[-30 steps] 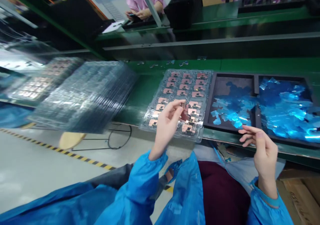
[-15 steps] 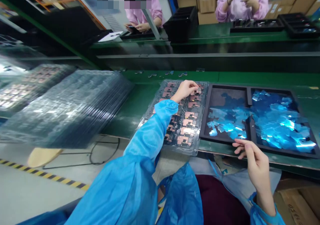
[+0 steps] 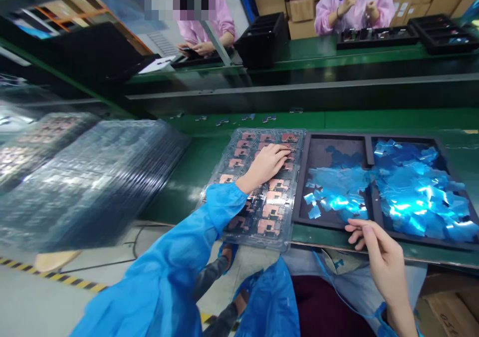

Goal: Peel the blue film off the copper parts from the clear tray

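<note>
On my feed the thermoformed clear blister tray [image 3: 254, 150] lies flat on the green workbench [image 3: 175, 194], its glossy pockets seating rows of angular copper-coloured plates [image 3: 271, 219]. I have the left hand [image 3: 264, 166] over the tray's upper middle, fingers together and curved down onto the plates; whether it grips one, I cannot tell from here. Its blue smock sleeve [image 3: 160, 282] is thin, crinkled and shiny, and it crosses the tray's lower-left corner.

The right hand [image 3: 377, 257] is open and loosely curled, holding nothing I can see, its fingertips [image 3: 352, 228] at the near rim of a dark, matte two-compartment tray [image 3: 299, 187]. That tray sits just right of the blister tray and holds flat, mirror-bright blue foil squares [image 3: 411, 192], heaped in the right compartment and scattered in the left.

Left of the blister tray, a blurred stack of clear trays [image 3: 93, 182] rests on the bench. Beyond, across the line, two people in pink smocks [image 3: 348, 7] work among black trays [image 3: 377, 36] and cardboard boxes [image 3: 301, 10].
</note>
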Tool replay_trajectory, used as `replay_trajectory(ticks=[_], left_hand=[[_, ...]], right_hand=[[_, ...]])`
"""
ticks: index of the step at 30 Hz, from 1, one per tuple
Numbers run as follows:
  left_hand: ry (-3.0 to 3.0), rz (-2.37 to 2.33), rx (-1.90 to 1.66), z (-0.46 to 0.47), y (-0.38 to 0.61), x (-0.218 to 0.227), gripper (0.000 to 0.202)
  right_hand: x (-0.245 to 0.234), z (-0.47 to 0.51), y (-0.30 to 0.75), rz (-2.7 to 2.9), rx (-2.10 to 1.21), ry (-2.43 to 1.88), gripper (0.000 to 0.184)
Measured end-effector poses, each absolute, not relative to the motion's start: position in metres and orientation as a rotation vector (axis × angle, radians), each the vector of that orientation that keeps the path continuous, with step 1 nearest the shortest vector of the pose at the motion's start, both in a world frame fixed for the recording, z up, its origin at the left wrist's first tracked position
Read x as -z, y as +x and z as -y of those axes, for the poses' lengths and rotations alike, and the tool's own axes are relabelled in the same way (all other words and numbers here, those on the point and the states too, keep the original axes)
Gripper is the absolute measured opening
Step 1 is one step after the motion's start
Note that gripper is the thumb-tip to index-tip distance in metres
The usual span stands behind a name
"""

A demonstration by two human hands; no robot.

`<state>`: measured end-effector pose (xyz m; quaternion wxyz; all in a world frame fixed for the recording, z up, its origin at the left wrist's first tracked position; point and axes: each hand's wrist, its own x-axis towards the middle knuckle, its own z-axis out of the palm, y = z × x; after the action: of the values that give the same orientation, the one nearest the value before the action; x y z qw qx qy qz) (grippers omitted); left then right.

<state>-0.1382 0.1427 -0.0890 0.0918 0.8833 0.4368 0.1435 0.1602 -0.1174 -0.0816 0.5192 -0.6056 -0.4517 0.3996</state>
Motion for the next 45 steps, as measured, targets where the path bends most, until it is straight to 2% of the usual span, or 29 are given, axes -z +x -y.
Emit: replay_trajectory(ticks=[10,22,31,35,37,40,42,45], left_hand=[[2.654,-1.27,-0.459,-0.174,-0.141,0.087,0.036],[2.65,-1.338,-0.425,-0.191,-0.13,0.083,0.028],[2.465,-1.561,-0.404,-0.315,-0.044,0.062,0.036],[2.344,-1.628,-0.432,-0.34,-0.019,0.059,0.042],[2.284,-1.635,-0.477,-0.337,-0.018,0.05,0.042],[2.181,-1.585,-0.556,-0.311,-0.026,0.028,0.026],[2.112,-1.502,-0.592,-0.272,-0.036,0.014,0.019],[1.983,-1.288,-0.634,-0.183,-0.05,-0.002,0.019]], right_hand=[[0.086,0.118,0.162,1.056,-1.008,-1.459,0.038],[0.086,0.116,0.161,1.029,-1.012,-1.437,0.038],[0.093,0.119,0.164,1.068,-0.98,-1.394,0.034],[0.096,0.125,0.161,1.04,-0.959,-1.366,0.033],[0.094,0.126,0.158,0.984,-0.909,-1.386,0.033],[0.087,0.119,0.157,1.069,-0.896,-1.344,0.032],[0.078,0.106,0.156,1.141,-0.892,-1.301,0.031],[0.058,0.079,0.147,1.092,-0.831,-1.307,0.028]])
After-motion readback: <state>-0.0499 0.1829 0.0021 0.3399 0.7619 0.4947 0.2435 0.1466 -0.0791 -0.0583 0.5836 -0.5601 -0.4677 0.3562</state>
